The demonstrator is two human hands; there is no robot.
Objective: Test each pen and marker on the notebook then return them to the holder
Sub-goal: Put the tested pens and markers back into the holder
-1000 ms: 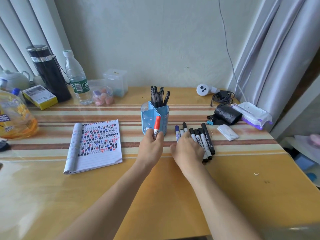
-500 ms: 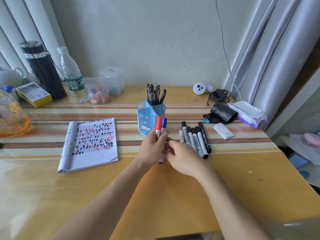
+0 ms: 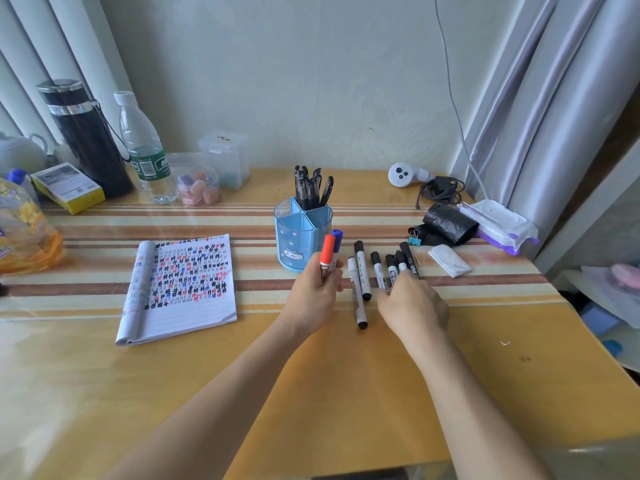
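Two markers [image 3: 327,252] held in left hand [image 3: 313,292] grip beside holder [image 3: 301,233]; right hand [image 3: 410,303] grip slack, touching black markers [image 3: 360,268]

Left hand [image 3: 313,292] curled; right hand [image 3: 410,303] apparently flat, palm down.

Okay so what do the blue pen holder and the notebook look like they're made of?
Pen holder: likely translucent plastic, glossy; the inner dividers show through its blue wall. Notebook: paper, matte, ruled lines visible, its turned-back pages curled at the left edge.
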